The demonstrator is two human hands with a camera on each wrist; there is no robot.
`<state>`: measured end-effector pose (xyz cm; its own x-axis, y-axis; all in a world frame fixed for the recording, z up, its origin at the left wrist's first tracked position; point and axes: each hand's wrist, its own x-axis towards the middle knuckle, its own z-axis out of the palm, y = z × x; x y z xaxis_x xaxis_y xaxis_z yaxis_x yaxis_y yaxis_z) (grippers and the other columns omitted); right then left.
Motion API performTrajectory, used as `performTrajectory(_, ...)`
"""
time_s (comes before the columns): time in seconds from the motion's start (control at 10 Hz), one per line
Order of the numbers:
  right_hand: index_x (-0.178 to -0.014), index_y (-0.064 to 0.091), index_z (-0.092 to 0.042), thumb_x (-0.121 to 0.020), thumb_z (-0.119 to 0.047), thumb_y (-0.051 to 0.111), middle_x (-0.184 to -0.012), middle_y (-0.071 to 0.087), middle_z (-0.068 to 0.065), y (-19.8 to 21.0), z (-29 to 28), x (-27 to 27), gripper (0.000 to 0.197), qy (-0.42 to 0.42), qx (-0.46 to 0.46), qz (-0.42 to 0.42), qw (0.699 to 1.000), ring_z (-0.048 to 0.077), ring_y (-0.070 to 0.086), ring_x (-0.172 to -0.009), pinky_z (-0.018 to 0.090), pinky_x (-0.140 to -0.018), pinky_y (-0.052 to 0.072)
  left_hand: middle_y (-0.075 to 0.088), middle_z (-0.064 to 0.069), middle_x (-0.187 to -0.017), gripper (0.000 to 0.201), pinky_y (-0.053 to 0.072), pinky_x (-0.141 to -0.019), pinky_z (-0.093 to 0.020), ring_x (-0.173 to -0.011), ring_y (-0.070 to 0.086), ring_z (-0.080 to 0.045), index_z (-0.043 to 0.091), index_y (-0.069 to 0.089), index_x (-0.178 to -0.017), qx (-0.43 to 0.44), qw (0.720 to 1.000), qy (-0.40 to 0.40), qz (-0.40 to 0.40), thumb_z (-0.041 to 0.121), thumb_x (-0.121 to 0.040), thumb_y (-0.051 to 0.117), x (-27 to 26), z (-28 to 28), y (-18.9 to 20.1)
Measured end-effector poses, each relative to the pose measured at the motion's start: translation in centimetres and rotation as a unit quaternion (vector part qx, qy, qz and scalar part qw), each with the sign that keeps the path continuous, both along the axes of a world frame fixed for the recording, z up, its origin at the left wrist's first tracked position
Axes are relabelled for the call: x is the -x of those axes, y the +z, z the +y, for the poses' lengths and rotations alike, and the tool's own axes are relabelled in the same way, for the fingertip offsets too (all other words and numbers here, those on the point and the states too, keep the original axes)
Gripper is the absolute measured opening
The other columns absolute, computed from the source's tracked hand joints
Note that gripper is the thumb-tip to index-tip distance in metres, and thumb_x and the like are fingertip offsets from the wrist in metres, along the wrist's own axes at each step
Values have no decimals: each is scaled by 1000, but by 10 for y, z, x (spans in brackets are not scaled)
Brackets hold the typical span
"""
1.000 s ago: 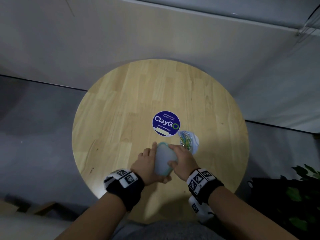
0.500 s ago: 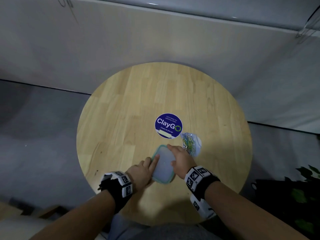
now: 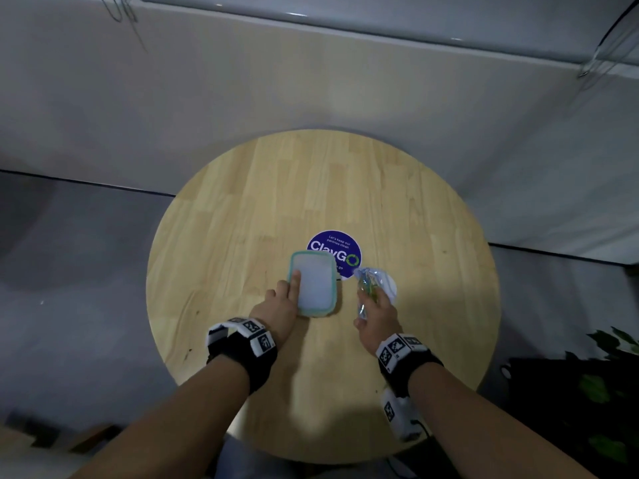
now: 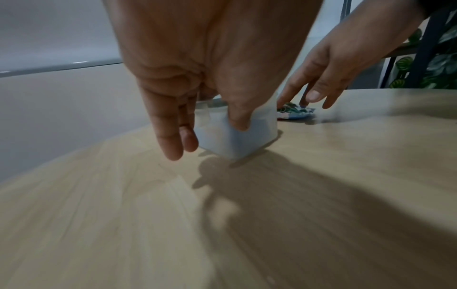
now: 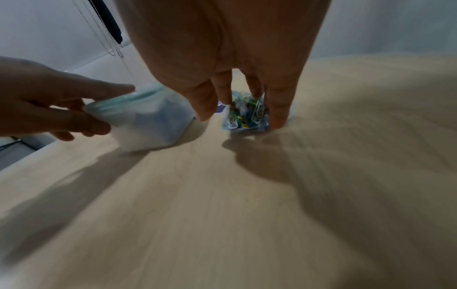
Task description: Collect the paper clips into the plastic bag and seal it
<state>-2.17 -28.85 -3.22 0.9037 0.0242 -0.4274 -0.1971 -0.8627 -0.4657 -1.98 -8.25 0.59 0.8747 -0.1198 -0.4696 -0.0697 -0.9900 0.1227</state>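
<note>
Wooden table [image 3: 242,219]: my left hand [image 3: 276,305] grips container [image 3: 316,285]; right of container, my right hand [image 3: 377,316] pinches plastic bag [image 3: 387,285] holding paper clips [image 5: 245,115].

Right hand [image 5: 235,58] perhaps around plastic bag [image 5: 247,119]

container [image 3: 314,285] and plastic bag [image 3: 371,276] side by side on the table [image 3: 242,236]
the container lies left of the plastic bag and partly over a sticker [image 3: 332,242]; paper clips [image 5: 245,113] sit in the plastic bag, which seems to touch the sticker; left hand [image 3: 276,309] holds the container, right hand [image 3: 377,312] the plastic bag.
</note>
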Motion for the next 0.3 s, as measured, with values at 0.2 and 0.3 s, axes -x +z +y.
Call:
performTrajectory(0.2, -143, 35, -25, -85, -9, 57, -155, 24, 4, 18, 17, -9, 64, 36, -47, 4, 998, 28, 29, -140, 38, -115, 29, 27, -12, -142, 80, 46, -84, -45, -113, 44, -35, 21, -21, -145, -8, 1000, -17, -6, 13, -95, 40, -3, 4, -1)
performTrajectory(0.3, -143, 36, -18, -85, -9, 60, -148, 36, 8, 49, 3, -16, 64, 2, -93, -25, 995, 26, 37, -136, 31, -112, 30, 22, -10, -148, 90, 45, -86, -44, -117, 45, -35, 27, -20, -145, 10, 999, 20, -28, 12, -88, 47, 12, 17, 7)
